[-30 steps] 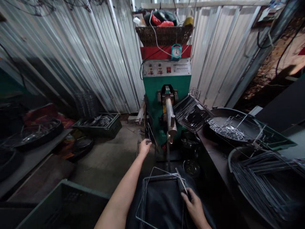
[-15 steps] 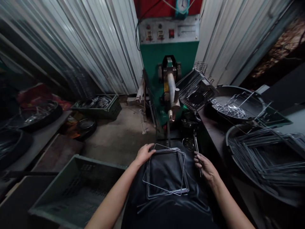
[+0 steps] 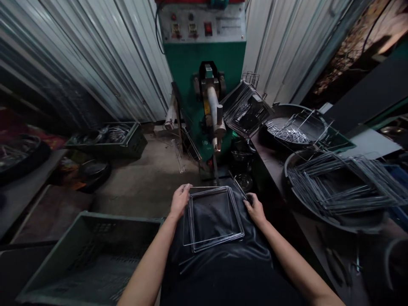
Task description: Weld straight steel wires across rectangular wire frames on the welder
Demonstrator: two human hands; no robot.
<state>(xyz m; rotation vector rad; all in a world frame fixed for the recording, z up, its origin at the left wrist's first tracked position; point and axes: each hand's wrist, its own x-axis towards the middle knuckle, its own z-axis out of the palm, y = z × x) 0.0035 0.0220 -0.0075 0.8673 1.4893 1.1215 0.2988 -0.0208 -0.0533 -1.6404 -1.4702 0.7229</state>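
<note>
Several square wire frames [image 3: 219, 241] lie stacked on the dark apron [image 3: 219, 276] over my lap. My left hand [image 3: 180, 200] pinches the far left corner of the top frame, which sits slightly askew to the left of the stack. Beside the stack's right side, my right hand [image 3: 255, 209] is closed on thin metal rods [image 3: 239, 188] that point forward and left. Their exact number is hard to make out. Just beyond the stack stands a green machine [image 3: 181, 63], with its electrode arm [image 3: 213, 102] reaching toward me.
At my left is a green plastic crate [image 3: 86, 214]. A large round pan [image 3: 288, 170] with wire frames stands at right, and another pan [image 3: 321, 123] with small metal pieces behind it. Pliers [image 3: 334, 263] lie at lower right. A small bowl [image 3: 244, 182] sits below the electrode arm.
The view has swung right. My right hand has come closer to the stack, its rods now tilted left. The top frame has turned to lie nearly in line with the others.
</note>
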